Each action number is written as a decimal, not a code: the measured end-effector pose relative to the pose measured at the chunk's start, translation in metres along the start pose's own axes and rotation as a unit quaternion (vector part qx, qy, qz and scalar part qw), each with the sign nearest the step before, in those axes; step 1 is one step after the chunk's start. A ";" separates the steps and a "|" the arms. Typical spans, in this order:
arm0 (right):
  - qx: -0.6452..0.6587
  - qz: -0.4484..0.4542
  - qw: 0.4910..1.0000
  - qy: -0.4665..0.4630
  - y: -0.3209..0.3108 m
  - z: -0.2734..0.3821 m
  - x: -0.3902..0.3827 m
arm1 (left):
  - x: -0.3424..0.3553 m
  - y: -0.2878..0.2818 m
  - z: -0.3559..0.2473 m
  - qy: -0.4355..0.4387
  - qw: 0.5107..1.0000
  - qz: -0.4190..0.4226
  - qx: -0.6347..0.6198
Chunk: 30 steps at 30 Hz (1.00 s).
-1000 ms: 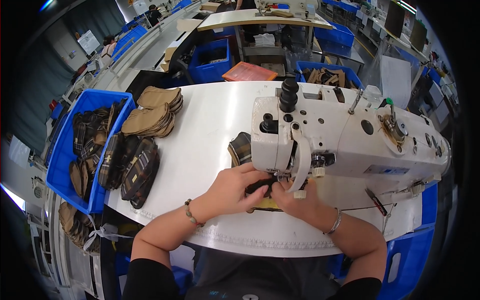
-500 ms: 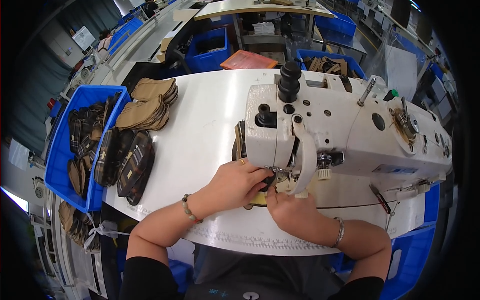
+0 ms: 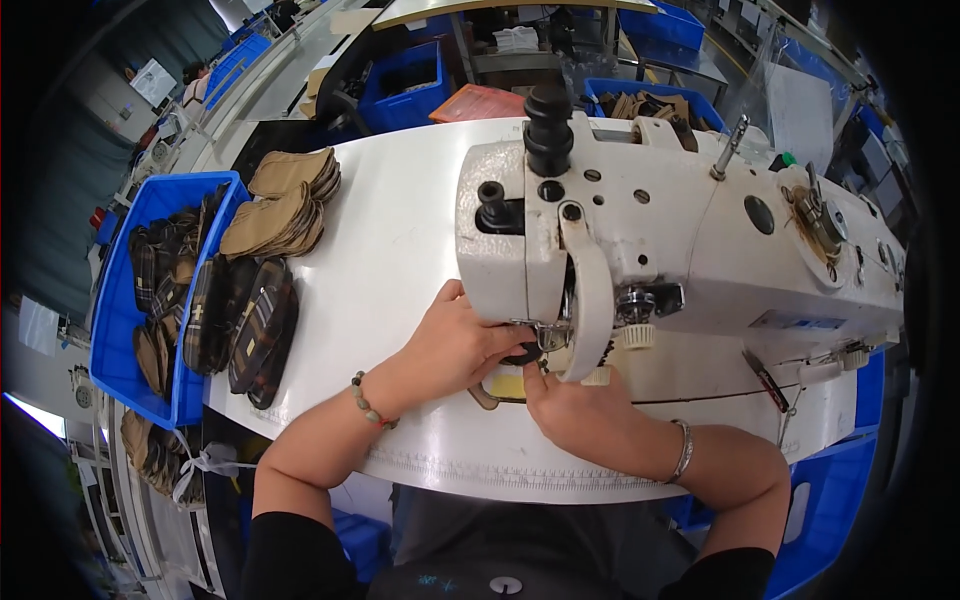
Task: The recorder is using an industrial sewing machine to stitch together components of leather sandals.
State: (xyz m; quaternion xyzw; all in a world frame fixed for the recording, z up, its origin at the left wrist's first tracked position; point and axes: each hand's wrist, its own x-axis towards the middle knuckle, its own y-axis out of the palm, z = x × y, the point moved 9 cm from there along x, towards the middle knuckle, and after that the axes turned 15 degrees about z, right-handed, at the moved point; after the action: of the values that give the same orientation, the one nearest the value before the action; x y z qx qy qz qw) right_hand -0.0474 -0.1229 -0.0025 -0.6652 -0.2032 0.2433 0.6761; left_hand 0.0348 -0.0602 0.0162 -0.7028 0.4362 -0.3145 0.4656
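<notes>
A white industrial sewing machine (image 3: 640, 240) stands before me, and both of my hands work beneath its head. My left hand (image 3: 450, 340) is closed, its thumb and fingers pressing a dark fabric piece (image 3: 522, 353) close to the needle. My right hand (image 3: 580, 410) has its fingers bent and pinched at the near side of the same piece, beside the presser foot. Most of the piece is hidden by the hands and the machine head. A tan edge (image 3: 483, 396) shows just below my left fingers, next to a yellow patch (image 3: 508, 387) on the machine bed.
At the left, a blue bin (image 3: 110, 350) holds dark plaid pieces. Stitched plaid slippers or uppers (image 3: 262, 330) lean against it on the table. Stacked tan pieces (image 3: 270, 220) lie behind them. A small dark tool, perhaps thread snips (image 3: 765, 380), rests at the right.
The view has shifted a little. The tan-edged part left of the machine head has gone from sight, and a tan edge now shows below my left hand, whose back has moved up.
</notes>
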 end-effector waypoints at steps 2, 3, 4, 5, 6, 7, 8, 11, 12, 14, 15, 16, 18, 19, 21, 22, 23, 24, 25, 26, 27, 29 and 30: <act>-0.007 -0.012 1.000 -0.001 0.000 0.000 0.000 | 0.001 0.001 0.004 -0.004 0.997 -0.007 -0.082; -0.013 -0.023 1.000 -0.002 0.002 0.000 0.000 | 0.001 0.001 0.005 -0.006 0.997 -0.008 -0.082; -0.018 -0.033 0.999 -0.002 0.002 -0.001 0.000 | 0.002 0.002 0.009 -0.008 0.993 -0.008 -0.119; -0.018 -0.032 0.999 -0.005 0.000 0.000 0.001 | 0.001 0.004 0.012 -0.010 0.988 -0.009 -0.157; -0.042 -0.045 0.998 0.004 -0.005 0.001 0.001 | 0.001 0.006 0.014 -0.012 0.987 -0.011 -0.157; -0.066 -0.058 0.996 0.013 -0.009 0.001 0.001 | 0.001 0.010 0.021 -0.032 0.974 -0.010 -0.225; -0.066 -0.057 0.996 0.012 -0.008 0.001 0.001 | 0.001 0.015 0.028 -0.051 0.955 -0.009 -0.293; -0.057 -0.052 0.997 0.019 -0.004 -0.003 0.005 | 0.001 -0.001 0.012 -0.019 0.993 -0.044 -0.109; -0.076 -0.032 0.996 0.019 0.000 -0.004 0.008 | 0.001 -0.003 0.013 -0.022 0.993 -0.046 -0.109; -0.099 -0.010 0.995 0.022 0.011 -0.008 0.008 | 0.005 -0.008 0.011 -0.029 0.997 -0.049 -0.046; -0.114 -0.027 0.993 0.014 0.018 -0.009 0.007 | 0.006 -0.008 0.012 -0.029 0.997 -0.052 -0.046; -0.128 -0.044 0.991 0.007 0.021 -0.010 0.006 | 0.005 -0.010 0.010 -0.021 0.997 -0.071 -0.023; -0.218 -0.049 0.975 -0.003 0.027 -0.009 0.006 | 0.004 -0.010 0.012 -0.017 0.996 -0.089 0.000; -0.306 -0.054 0.950 -0.011 0.030 -0.004 0.005 | 0.003 -0.010 0.013 -0.014 0.995 -0.097 -0.008; -0.219 -0.043 0.975 -0.003 0.027 -0.007 0.006 | 0.003 -0.009 0.015 -0.012 0.994 -0.106 -0.016; -0.129 -0.031 0.991 0.006 0.026 -0.011 0.007 | 0.003 -0.008 0.018 -0.016 0.992 -0.113 -0.047; -0.127 -0.030 0.991 0.004 0.020 -0.009 0.008 | 0.002 -0.007 0.022 -0.022 0.989 -0.121 -0.079; -0.103 -0.019 0.994 0.018 0.012 -0.011 0.011 | 0.001 -0.006 0.024 -0.025 0.989 -0.120 -0.080; -0.078 -0.007 0.996 0.031 0.010 -0.013 0.012 | 0.002 -0.001 0.032 -0.048 0.986 -0.101 -0.127; -0.077 -0.005 0.997 0.031 0.012 -0.014 0.012 | 0.003 0.004 0.038 -0.069 0.979 -0.081 -0.174; -0.077 -0.024 0.996 0.028 0.012 -0.014 0.010 | 0.004 0.004 0.038 -0.070 0.979 -0.081 -0.176; -0.077 -0.042 0.996 0.023 0.011 -0.013 0.009 | 0.005 0.005 0.038 -0.082 0.975 -0.067 -0.194; -0.067 -0.040 0.997 0.025 0.010 -0.014 0.009 | 0.004 0.004 0.038 -0.083 0.975 -0.068 -0.195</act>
State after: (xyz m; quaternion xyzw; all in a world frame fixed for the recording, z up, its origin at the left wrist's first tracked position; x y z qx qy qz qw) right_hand -0.0329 -0.1285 -0.0133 -0.7061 -0.2288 0.1855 0.6439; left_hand 0.0677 -0.0500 -0.0019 -0.8318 0.4003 -0.1943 0.3318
